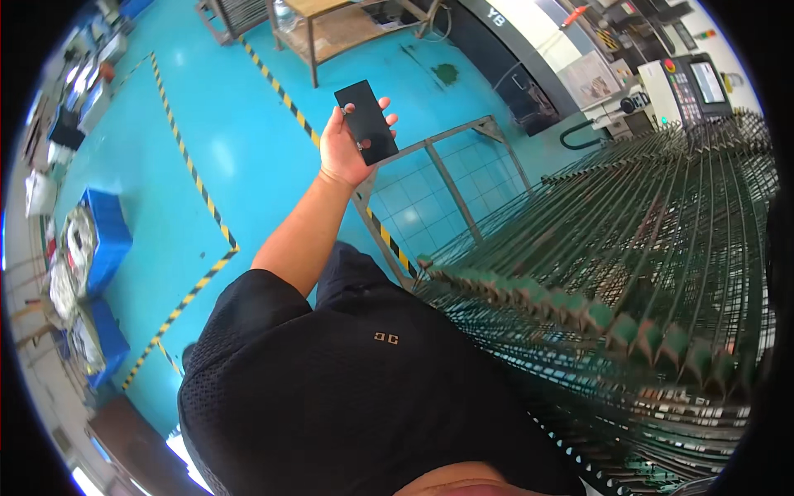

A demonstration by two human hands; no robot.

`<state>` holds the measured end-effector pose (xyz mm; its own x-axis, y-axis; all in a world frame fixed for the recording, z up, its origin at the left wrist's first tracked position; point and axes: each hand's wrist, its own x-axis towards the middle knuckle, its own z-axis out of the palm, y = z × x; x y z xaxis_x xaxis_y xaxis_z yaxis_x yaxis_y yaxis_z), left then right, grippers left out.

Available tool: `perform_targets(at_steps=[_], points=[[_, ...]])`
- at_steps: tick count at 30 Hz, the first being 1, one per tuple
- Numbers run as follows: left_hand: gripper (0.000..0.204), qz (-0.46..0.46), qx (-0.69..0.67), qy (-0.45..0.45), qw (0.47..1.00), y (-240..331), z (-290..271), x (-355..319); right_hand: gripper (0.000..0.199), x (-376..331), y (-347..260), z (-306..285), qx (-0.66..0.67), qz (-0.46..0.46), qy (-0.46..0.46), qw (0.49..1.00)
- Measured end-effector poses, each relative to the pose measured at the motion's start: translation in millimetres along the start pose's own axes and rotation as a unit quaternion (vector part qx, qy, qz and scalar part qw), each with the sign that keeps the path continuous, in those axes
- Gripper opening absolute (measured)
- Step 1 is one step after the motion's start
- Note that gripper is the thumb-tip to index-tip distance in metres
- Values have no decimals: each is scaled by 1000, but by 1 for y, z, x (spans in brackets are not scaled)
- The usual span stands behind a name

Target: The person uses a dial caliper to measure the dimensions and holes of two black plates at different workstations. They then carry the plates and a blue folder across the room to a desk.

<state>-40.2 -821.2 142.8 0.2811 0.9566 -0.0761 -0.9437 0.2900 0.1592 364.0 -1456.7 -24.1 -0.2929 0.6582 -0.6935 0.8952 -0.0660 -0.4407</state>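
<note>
My left hand (341,155) is stretched out ahead of me, gripping a flat black rectangular plate (370,124). The thumb lies along the plate's left edge, and fingertips show past its right edge. Skin-coloured patches show at two spots on the plate, which look like holes. Beyond my right side, a tall green wire rack (628,223) with many thin bars stands close. My right hand is out of view.
A metal frame (447,178) joins the rack ahead. Further off are a workbench (331,41) and a machine control panel (688,89). Blue bins (107,240) with bagged items stand at left. Yellow-black tape (186,157) marks the blue floor (223,207).
</note>
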Motion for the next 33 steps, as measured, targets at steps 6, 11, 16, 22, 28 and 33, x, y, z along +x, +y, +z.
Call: perform_targets(at_steps=[6, 11, 16, 22, 28, 33], points=[[36, -33, -5, -35, 999, 47, -8, 140, 30, 91, -109, -21, 50, 25, -17, 998], [42, -103, 85, 16, 991, 116, 17, 235, 30, 202, -203, -73, 82, 31, 2, 996], [54, -198, 176, 80, 961, 147, -3, 277, 30, 397, -234, -172, 108, 26, 121, 986], [53, -370, 297, 94, 875, 124, -26, 294, 30, 541, -270, -208, 174, -13, 161, 971], [56, -265, 398, 221, 850, 198, -6, 376, 36, 587, -215, -356, 222, 77, 27, 972], [51, -190, 311, 223, 904, 249, -26, 463, 35, 694, -131, -448, 348, -248, 77, 901]])
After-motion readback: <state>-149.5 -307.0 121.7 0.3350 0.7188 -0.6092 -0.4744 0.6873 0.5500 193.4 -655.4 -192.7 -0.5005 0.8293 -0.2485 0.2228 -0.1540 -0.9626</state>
